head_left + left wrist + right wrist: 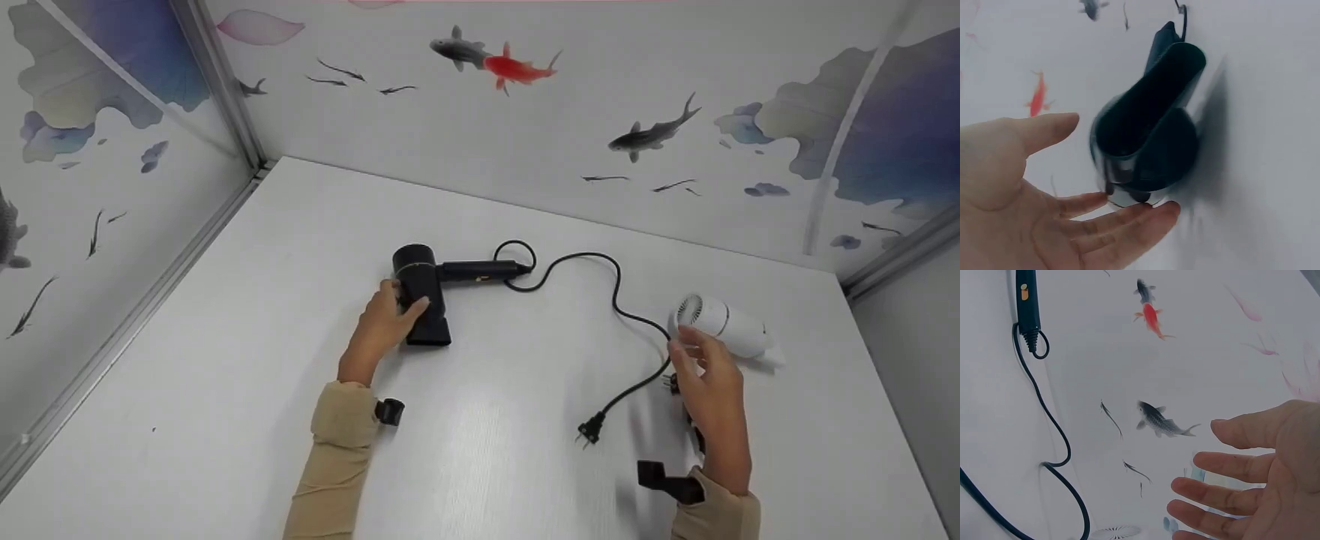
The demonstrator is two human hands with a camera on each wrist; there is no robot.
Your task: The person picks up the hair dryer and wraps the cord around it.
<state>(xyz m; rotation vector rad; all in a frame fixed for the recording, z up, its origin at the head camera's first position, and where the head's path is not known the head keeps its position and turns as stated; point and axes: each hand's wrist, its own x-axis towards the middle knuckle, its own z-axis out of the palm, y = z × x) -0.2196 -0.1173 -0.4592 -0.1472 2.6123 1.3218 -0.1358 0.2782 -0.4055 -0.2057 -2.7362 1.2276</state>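
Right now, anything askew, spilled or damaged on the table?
Nothing looks spilled or damaged. Mildly odd: a small dark speck breaks the white table, head view's left. The cord of the black hair dryer sprawls loosely, its plug unconnected.

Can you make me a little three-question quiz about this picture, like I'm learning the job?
1. True or false: the right hand is closer to the white hair dryer than to the black hair dryer.

2. Which is nearest the left hand?
A) the white hair dryer
B) a plug
C) the black hair dryer

3. Fill in: the brightest painted fish is coloured ____.

Key: 1. True. 2. C. 3. Red.
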